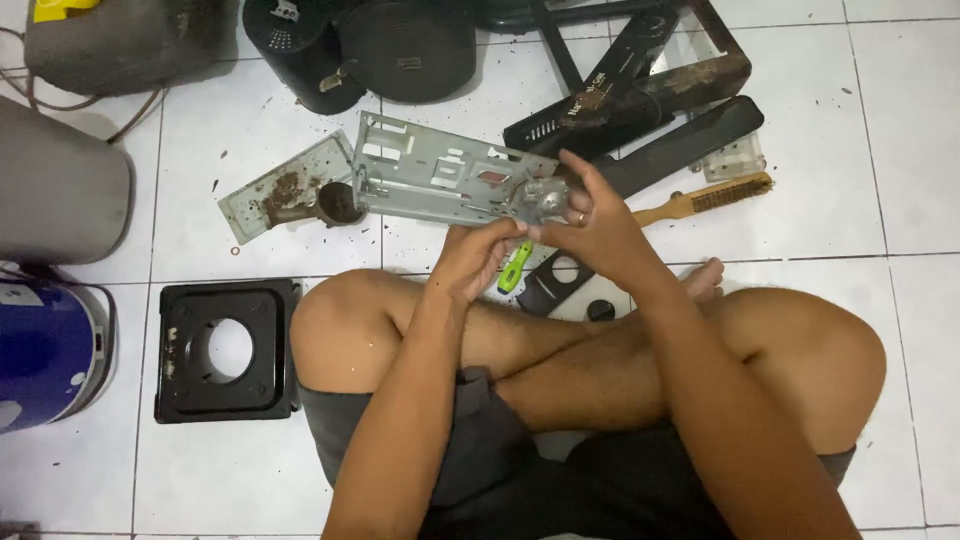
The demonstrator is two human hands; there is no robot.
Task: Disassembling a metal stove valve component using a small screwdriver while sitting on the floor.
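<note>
While a grey metal bracket (440, 180) is held up over the crossed legs, its right end is pinched by the right hand (590, 225), whose fingers are closed around a round metal fitting (548, 198) there. A ring is worn on one of those fingers. The left hand (475, 255) is clenched on a green-handled screwdriver (515, 268), gripped just below the bracket's lower edge; only the handle's end is seen, the tip being hidden by the fingers.

The bracket's left end is tilted up and out over the white tiled floor (880, 150), above a dirty, rust-stained plate (285, 190) with a dark round part beside it. Behind the hands, a wire brush (705, 200) with a wooden handle is laid near long black panels (640, 110). A black piece with round holes (560, 280) is partly covered by the right wrist and knee. To the left of the knee, a square black frame (225, 350) with a round opening is set flat on the tiles. A blue container (45, 350) and a grey one (60, 180) are seen at the left edge, and round black pots (400, 45) at the top.
</note>
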